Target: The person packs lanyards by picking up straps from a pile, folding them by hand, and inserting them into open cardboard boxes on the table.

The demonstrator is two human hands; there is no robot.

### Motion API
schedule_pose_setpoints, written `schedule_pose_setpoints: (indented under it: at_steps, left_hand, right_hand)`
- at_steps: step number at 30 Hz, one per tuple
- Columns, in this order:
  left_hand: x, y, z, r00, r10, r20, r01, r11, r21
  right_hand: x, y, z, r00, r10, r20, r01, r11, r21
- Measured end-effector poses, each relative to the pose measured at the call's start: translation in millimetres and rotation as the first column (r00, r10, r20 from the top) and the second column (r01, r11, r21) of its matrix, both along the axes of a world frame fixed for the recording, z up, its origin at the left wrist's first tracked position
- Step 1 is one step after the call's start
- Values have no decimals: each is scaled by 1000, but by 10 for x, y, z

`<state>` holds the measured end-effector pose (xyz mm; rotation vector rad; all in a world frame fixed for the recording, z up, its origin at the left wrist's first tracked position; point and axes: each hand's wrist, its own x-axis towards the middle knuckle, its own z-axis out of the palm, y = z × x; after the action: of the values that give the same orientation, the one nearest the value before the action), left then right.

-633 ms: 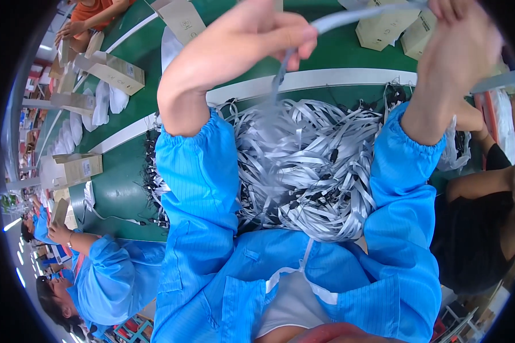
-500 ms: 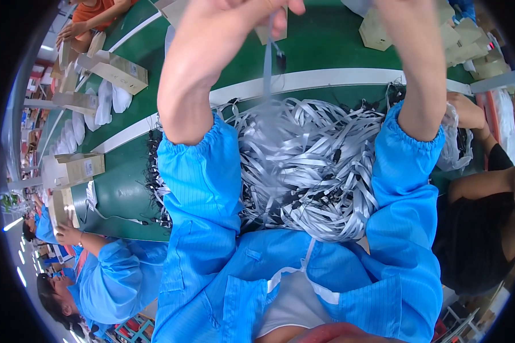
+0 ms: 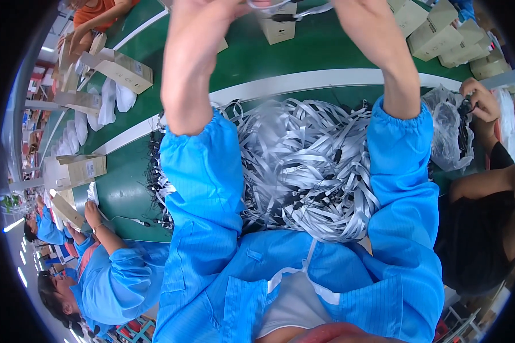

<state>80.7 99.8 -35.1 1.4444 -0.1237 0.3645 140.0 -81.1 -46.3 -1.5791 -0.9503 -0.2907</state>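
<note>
Both my arms reach far forward, and the top edge cuts off much of both hands. My left hand [image 3: 214, 8] is closed on a grey flat cable [image 3: 317, 10], whose loop shows by the fingertips. A black connector [image 3: 283, 18] sits along that cable, between the hands. The cable runs across toward my right hand [image 3: 349, 4], whose fingers are out of sight. Below, between my blue sleeves, lies a big tangled pile of grey flat cables [image 3: 309, 166] with black connectors. Part of the pile is blurred.
A white rail [image 3: 303, 78] crosses the green table [image 3: 240, 57] beyond the pile. Cardboard boxes [image 3: 120, 71] and white bags [image 3: 109, 100] stand left, more boxes [image 3: 435, 34] far right. A co-worker's hand [image 3: 480, 100] is by a clear plastic bag [image 3: 449, 128]; another co-worker [image 3: 109, 274] sits left.
The hanging cable has been lifted and now spans between my hands. My right arm has shifted left. The right co-worker's hand rose beside the plastic bag; the left co-worker's hand moved onto the table.
</note>
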Motion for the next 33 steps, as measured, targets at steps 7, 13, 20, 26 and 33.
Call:
schedule_pose_setpoints:
  at_steps: [7,13,20,26,33]
  left_hand:
    - [392,-417,-562,946,-315,72,307,945,110]
    - [422,-492,-591,788,213,577,-573,595,563]
    - [856,-142,-1511,746,300,594,-655,170,736]
    - [936,-278,-1618,863,213,458,-503,452,737]
    - [1010,-234,-2138,954,244,173,-247,316,916]
  right_hand:
    - [-291,199,224,754,119,-646,369,736,567]
    - [-41,-163,255,809,216,-547,314,627,712]
    - [170,-278,147,824,0,-566,353,782,514]
    - [336,-444,26,866,-50,-498,293,857,424]
    - [708,-599,-334,909,-123,-398,163,984,69]
